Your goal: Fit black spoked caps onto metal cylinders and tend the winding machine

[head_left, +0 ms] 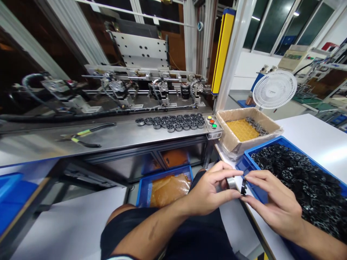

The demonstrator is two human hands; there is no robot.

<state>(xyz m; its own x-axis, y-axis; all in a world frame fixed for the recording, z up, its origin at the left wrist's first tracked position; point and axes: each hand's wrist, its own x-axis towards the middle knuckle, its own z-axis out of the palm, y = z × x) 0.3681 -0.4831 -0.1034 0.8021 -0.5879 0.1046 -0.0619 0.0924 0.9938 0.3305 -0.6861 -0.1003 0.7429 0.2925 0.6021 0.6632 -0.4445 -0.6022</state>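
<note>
My left hand [214,186] is closed around a short silver metal ring [231,182], thumb below and fingers above. Facing it, my right hand [273,202] pinches a thin black notched ring [243,186] between thumb and fingertips. The two parts are close together with their open sides facing each other; whether they touch I cannot tell. Just beyond my right hand is a blue bin [247,156] heaped with black slotted rings [303,177]. Assembled round parts, black with silver rims [179,122], stand in rows on the metal ledge.
Pliers [86,134] lie on the ledge [124,135]. A button box [213,124] sits at its right end, beside a plastic-lined carton [230,142] of parts. Behind are machine fixtures [159,90], a yellow light curtain [222,52] and a white fan [275,89]. A blue crate [142,191] is below.
</note>
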